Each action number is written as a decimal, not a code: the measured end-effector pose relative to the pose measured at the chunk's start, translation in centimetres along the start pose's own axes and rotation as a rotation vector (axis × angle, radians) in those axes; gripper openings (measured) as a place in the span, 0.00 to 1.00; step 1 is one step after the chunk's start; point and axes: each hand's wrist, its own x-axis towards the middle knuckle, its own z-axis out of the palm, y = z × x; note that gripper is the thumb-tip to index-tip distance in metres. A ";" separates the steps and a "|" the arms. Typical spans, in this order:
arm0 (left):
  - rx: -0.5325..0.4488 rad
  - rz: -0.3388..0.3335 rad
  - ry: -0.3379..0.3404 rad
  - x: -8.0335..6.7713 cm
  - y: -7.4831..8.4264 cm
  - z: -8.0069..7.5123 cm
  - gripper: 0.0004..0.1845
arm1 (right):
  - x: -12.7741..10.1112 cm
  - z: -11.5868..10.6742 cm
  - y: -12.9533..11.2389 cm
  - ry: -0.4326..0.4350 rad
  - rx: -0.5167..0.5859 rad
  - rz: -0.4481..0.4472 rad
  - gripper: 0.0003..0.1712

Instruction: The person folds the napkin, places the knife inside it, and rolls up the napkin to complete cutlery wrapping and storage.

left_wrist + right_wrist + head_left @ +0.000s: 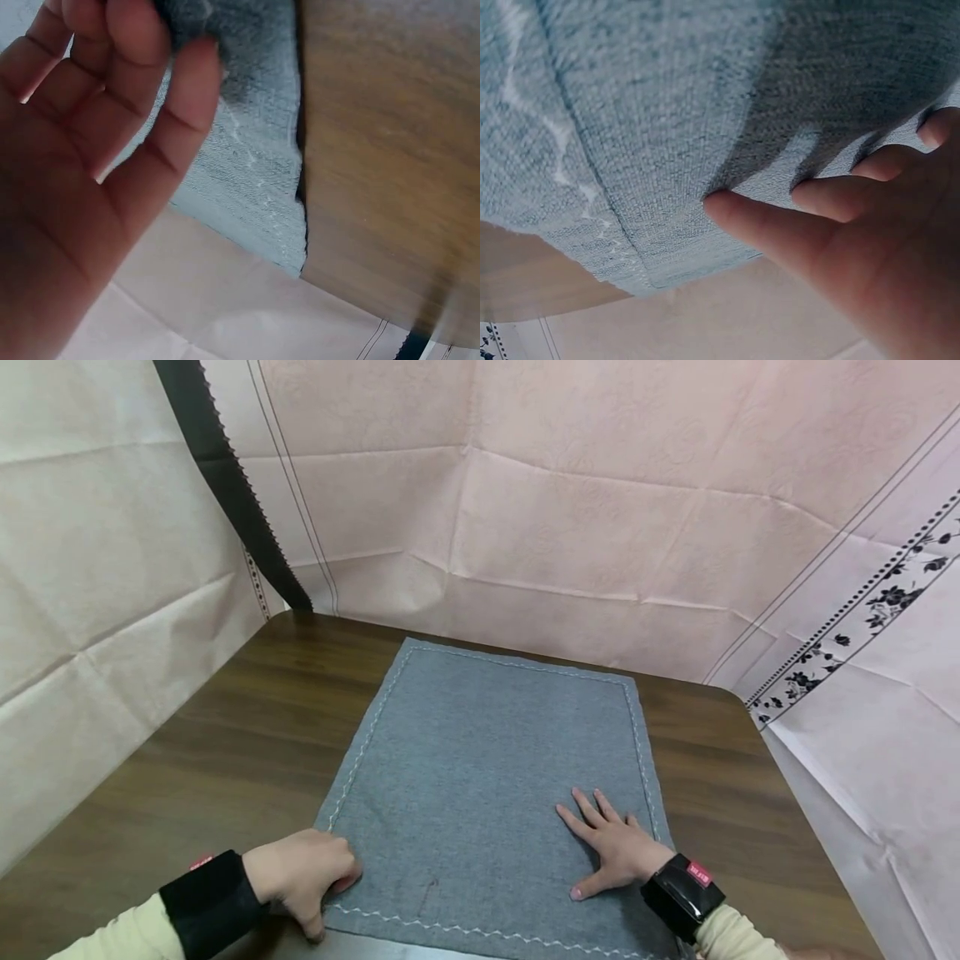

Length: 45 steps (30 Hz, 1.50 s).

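Note:
A grey-blue cloth (495, 760) with white zigzag stitching along its borders lies spread flat on the table. At its near left corner, my left hand (307, 872) has curled fingers and pinches the cloth's edge. The left wrist view shows the palm of that hand (97, 165) beside the stitched border (255, 165); the exact pinch point is partly hidden. My right hand (615, 847) rests on the cloth near its right border, fingers spread. Up close in the right wrist view, its fingertips (716, 201) touch the fabric and cast shadows.
The brown wooden table (247, 743) shows on both sides of the cloth. Pale creased sheets (562, 527) hang behind and beside it, with a black strip (232, 477) at the back left and a floral band (862, 618) at the right.

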 end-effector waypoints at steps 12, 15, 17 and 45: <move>0.095 0.086 0.163 0.0 0.3 0.5 0.21 | 0.1 -0.4 -0.5 0.005 0.008 0.016 0.62; 0.173 0.107 0.217 0.4 0.1 -0.1 0.20 | 0.6 -0.8 -1.1 0.090 0.006 -0.022 0.54; 0.272 0.128 0.278 0.9 -0.1 -0.6 0.17 | 1.4 -1.2 -2.0 0.176 -0.003 -0.075 0.45; 0.151 0.298 0.690 4.4 -1.5 -1.5 0.16 | 12.0 -0.5 -16.9 0.494 0.419 -0.383 0.15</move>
